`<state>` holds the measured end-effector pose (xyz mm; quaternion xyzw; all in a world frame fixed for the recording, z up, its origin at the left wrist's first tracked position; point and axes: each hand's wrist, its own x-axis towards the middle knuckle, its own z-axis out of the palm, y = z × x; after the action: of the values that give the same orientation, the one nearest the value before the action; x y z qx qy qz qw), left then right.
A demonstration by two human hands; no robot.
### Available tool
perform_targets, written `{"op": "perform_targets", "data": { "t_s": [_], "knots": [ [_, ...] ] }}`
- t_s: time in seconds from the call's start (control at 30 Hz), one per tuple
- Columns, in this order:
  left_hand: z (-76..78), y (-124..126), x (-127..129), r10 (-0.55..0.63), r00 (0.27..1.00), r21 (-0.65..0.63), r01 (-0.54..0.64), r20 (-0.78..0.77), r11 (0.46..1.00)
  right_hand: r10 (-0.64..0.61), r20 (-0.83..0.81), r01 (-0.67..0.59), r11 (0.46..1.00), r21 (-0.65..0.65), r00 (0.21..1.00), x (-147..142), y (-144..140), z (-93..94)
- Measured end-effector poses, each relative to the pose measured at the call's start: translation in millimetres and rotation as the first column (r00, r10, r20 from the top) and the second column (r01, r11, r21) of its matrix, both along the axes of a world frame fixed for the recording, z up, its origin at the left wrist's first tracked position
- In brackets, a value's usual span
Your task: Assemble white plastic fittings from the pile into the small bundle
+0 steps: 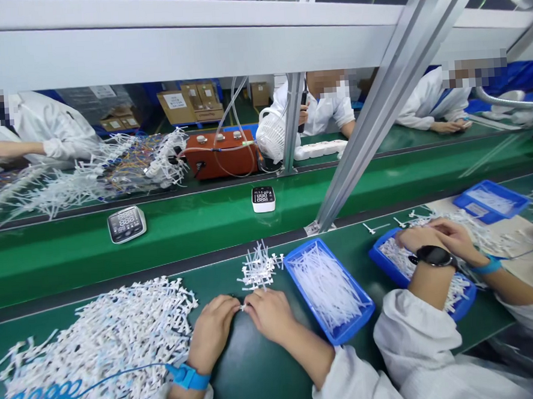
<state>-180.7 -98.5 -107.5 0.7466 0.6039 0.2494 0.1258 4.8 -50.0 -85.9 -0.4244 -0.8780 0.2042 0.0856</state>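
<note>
Two hands meet at the middle of the green mat: the left hand (213, 329) and the right hand (268, 312) are curled with fingertips pinched together on one small white plastic piece (245, 307) that shows only as a speck between them. Both are closed around it in a fine grip; how the piece is oriented cannot be told. A blue wrist strap (187, 376) circles the left wrist, its coiled cord running off leftward.

Just beyond the fingertips lies a small cluster of white cross-shaped pieces (258, 268), which reads as the finished or set-aside lot, and it is small. To the left of the left hand spreads a big heap of white pieces (108, 341), far larger than the cluster, so by my judgement most of the work is left to do. To the right of the right hand sits a blue tray (347, 332) filled with thin white sticks (328, 286), well stocked.

Farther right, a co-worker's hands (436, 240) in white sleeves, one with a dark watch, work over a second blue tray (462, 305) with more white pieces. Beyond the hands runs a green conveyor belt (196, 228) carrying a grey monitor unit (126, 223) and a small white display unit (263, 198). Across the belt, other people in white coats sit by tangled wire bundles (111, 167) and an orange box (221, 154).
</note>
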Motion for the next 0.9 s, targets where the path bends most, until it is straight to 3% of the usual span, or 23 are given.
{"op": "perform_targets", "data": {
  "t_s": [0.3, 0.9],
  "knots": [
    [0.6, -1.1, 9.6, -0.016, 0.999, -0.008, 0.016, -0.047, 1.0, 0.013, 0.018, -0.013, 1.0, 0.02, 1.0, -1.2, 0.0, 0.2],
    [6.0, -0.2, 8.9, 0.055, 0.995, -0.098, -0.048, 0.077, 0.994, 0.018, 0.037, -0.019, 1.0, 0.009, 0.999, -0.7, 0.8, 1.6]
  ]
}}
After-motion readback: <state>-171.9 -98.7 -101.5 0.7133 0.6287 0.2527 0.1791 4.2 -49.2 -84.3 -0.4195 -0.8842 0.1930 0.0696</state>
